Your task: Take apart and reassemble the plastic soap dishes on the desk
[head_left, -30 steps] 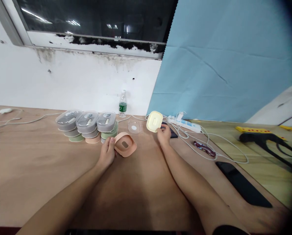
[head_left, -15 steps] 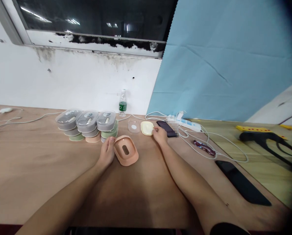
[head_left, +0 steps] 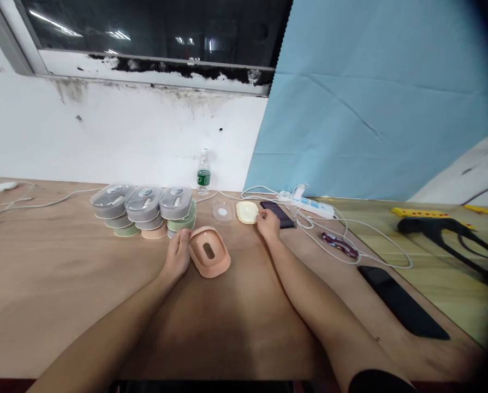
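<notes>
My left hand pinches the left rim of a peach plastic box. The box is tilted, its hollow inside facing me, with a dark oval patch in the middle. Farther off to the right, my right hand has its fingers closed on the right edge of a shallow cream plastic tray. Just left of that tray lies a clear lid with a white round spot. A dark phone rests right beside my right hand, partly blurred out.
Stacks of lidded grey, green and peach boxes stand at the left back. Behind is a water bottle. On the right are a white power strip with loose cables, a maroon object and a black phone.
The cream tray has shifted slightly right, away from the clear lid, with my right hand on it. My left hand and the peach box look nearly unchanged.
</notes>
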Tool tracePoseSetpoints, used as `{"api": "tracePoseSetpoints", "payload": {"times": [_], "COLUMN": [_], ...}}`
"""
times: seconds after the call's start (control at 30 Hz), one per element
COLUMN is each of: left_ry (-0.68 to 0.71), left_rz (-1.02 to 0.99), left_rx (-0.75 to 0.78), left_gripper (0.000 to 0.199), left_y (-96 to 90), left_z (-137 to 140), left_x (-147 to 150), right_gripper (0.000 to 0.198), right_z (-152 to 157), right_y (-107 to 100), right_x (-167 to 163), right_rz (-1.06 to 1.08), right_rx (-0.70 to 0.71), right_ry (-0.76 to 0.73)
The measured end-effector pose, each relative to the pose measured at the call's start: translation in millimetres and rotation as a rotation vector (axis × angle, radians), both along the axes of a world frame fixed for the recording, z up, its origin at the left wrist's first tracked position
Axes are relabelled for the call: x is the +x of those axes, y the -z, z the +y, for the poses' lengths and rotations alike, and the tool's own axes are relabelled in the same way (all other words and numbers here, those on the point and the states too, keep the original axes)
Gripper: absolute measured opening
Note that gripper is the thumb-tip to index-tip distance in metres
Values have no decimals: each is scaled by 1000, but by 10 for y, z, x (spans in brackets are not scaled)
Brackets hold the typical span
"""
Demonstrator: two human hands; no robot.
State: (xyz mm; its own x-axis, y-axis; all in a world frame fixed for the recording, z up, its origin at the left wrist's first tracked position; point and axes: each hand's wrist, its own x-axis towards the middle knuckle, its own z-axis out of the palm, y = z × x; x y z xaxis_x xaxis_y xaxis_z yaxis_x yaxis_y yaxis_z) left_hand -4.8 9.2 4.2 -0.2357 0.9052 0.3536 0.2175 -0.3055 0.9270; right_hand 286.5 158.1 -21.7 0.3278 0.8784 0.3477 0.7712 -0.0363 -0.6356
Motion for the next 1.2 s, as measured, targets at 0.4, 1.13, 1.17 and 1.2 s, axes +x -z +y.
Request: {"api": "tracePoseSetpoints", "payload": {"times": [0.4,1.13,1.17,1.2], "left_ry": [18,132,164,193], "left_rz": [27,-70,-76,-83], "left_rx": [6,-75,-86,-91], "left_gripper": [50,44,40,38], "left_y": [-4,79,75,70], "left_z": [-29,-20,-24,-28], "left_x": [-1,9,22,35], "right_gripper": [26,26,25,24], "right_z": [-128,-122,-168,-224], "right_y": [-24,32,2,-32], "right_x": [-218,-186,-219,-265], "right_rz": [-198,-414,-422,-422], "right_rx": [230,137,174,219], "right_ry": [-284,-166,-182,-214]}}
